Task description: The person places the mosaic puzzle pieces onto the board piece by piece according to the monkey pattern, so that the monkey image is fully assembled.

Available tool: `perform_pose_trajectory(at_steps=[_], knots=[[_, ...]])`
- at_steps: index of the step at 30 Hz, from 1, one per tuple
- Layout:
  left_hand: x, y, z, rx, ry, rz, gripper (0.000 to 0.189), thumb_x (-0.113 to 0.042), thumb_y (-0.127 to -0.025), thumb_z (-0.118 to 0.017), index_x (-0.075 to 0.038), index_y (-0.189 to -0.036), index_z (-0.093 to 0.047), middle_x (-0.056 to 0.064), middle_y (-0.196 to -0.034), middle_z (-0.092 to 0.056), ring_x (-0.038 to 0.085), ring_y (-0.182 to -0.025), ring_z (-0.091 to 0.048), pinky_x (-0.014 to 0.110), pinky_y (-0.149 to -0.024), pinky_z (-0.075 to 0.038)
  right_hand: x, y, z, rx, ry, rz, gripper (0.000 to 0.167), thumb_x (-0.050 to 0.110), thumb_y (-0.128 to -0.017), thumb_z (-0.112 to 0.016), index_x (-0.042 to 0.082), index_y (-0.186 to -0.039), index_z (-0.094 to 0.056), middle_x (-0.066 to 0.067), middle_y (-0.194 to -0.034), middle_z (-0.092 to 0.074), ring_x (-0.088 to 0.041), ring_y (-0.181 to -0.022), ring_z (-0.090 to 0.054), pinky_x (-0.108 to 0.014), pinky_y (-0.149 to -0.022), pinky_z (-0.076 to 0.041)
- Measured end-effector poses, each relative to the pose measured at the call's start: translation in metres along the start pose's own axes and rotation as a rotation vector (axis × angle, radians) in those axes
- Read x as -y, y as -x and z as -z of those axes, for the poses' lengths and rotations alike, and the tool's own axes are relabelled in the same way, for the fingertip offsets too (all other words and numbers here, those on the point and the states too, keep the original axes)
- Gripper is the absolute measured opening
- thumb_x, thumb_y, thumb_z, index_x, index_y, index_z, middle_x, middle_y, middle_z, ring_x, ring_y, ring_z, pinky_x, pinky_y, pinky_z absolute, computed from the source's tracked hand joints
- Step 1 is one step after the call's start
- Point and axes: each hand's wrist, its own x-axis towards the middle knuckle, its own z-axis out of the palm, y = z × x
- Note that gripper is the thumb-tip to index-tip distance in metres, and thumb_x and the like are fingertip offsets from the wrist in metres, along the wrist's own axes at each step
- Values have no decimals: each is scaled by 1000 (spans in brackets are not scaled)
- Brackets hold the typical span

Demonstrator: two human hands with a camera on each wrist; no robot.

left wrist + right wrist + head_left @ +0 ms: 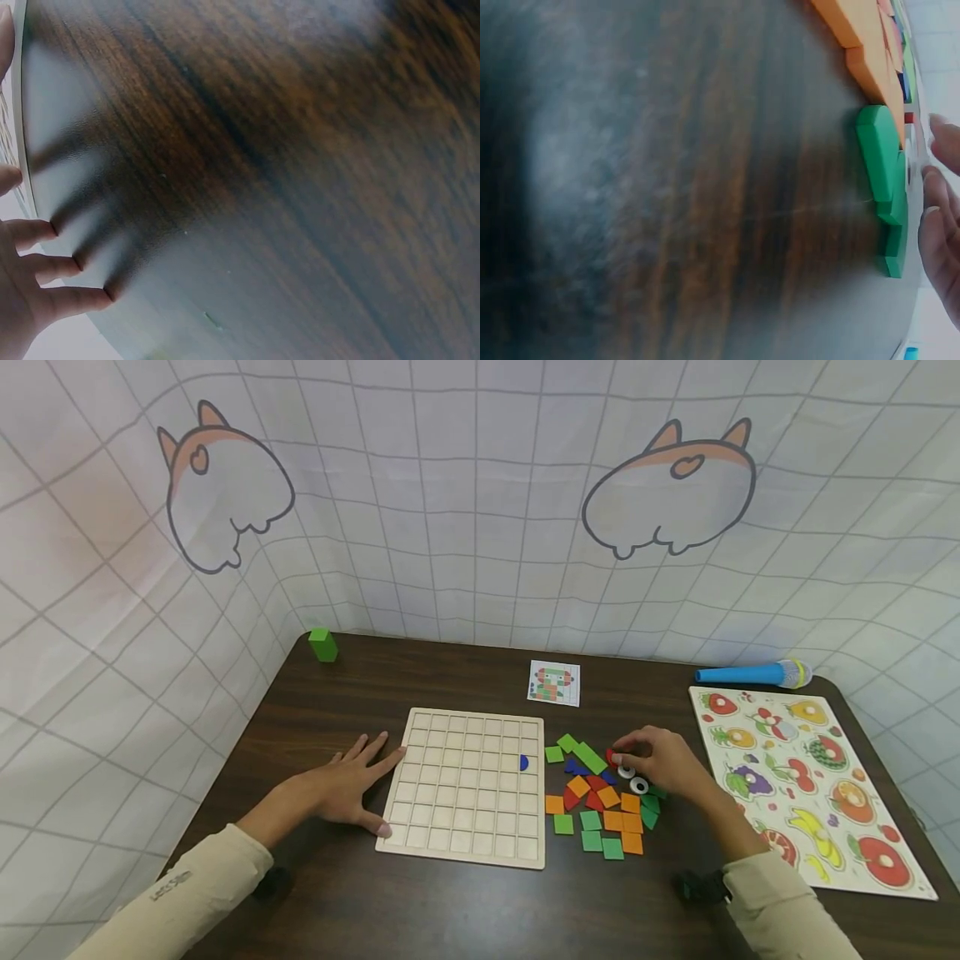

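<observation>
A pale wooden grid board (483,793) lies on the dark table, with one blue half-round piece (524,763) in a cell on its right side. My left hand (341,787) is spread flat at the board's left edge, thumb and index fingertip touching the rim, the other fingers on the table. Over the far right of a pile of coloured pieces, my right hand (663,762) pinches a red piece (611,757) between thumb and index finger. Close by lie white ring-marked eye discs (638,786). Green rounded pieces (879,154) show beneath that hand in the right wrist view.
Orange squares (632,842), green squares (591,841) and red pieces (572,799) lie right of the board. A pattern card (554,683) is behind it. Farther right are a fruit puzzle board (780,802) and a blue toy microphone (750,675); a green block (323,645) stands back left.
</observation>
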Motion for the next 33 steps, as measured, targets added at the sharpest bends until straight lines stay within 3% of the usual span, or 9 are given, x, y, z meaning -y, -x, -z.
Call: perform_pose_trajectory(at_steps=[4,11,21,28,33], knots=[[-1,-1,0,-1,-3,4,122,-72,-74,-73,-20,-163,-9,23,-168,3,54,-151,0,80,-108,-16,-1,0,-3,16,27,-2,22,22,-94,-73,6,-109,-76,-9,-100,-66,-15,-78,-57,-32,-70,-49],[-1,0,1,-9,3,7,122,-72,-74,-74,-20,-163,-9,23,-168,2,54,-151,0,80,-108,-16,2,-4,0,85,46,10,32,20,-95,-71,5,-122,-72,-14,-109,-64,-20,-87,-54,-35,-74,-46],[0,-2,0,-11,38,4,126,-70,-71,-77,-18,-163,-10,24,-167,1,55,-151,0,81,-106,-15,3,-6,-3,129,4,5,21,17,-95,-70,6,-112,-71,-12,-108,-64,-20,-88,-58,-39,-78,-50],[1,-3,1,-3,57,6,126,-67,-70,-80,-18,-163,-11,23,-168,1,54,-151,0,81,-107,-15,4,-8,-3,156,-51,-15,16,15,-97,-67,5,-110,-66,-5,-94,-63,-15,-71,-53,-28,-66,-48],[0,-3,2,-5,53,15,126,-67,-69,-80,-19,-163,-11,22,-168,1,54,-151,0,80,-107,-15,4,-8,-1,156,-69,1,16,13,-97,-67,5,-111,-66,-3,-91,-61,-13,-68,-51,-26,-62,-45]])
